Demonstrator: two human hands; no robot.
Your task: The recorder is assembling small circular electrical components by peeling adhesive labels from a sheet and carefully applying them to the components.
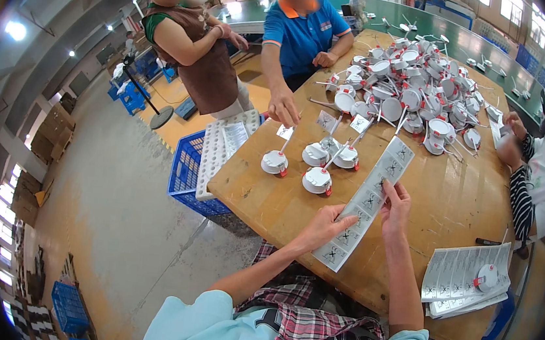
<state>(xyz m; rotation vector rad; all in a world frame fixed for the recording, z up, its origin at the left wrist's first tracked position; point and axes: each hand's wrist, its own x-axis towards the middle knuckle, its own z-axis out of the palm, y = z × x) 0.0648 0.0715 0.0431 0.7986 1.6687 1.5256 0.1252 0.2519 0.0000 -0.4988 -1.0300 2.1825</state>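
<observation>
At the far left of my bench, a blue crate (188, 162) stands beside the table (251, 191), with a white holed tray (211, 157) on it. Next come four round white lamps set apart near the corner, the leftmost lamp (274, 162) just below a co-worker's hand (284, 105); small label flags stand on leads among them.

My left hand (326, 227) grasps the lower part of a long label strip (375, 196), thumb flat on the printed face. The strip slants up over the tabletop in front of me, its far end toward the heap. I'd keep that hold light but steady, so the backing stays taut without creasing. My right hand (395, 205) pinches the strip's right edge higher up, between thumb and fingers. I can't quite tell whether a label corner is lifted there. To free one cleanly, I'd bend the backing away from the label, peel slowly at a low angle and touch only the edge of the glue.

Behind rises a heap of lamps (418, 86). Further right, label sheets (446, 278) lie stacked, a single lamp (487, 277) resting on them and a black marker (487, 242) just beyond, near another worker's striped sleeve (522, 200).
</observation>
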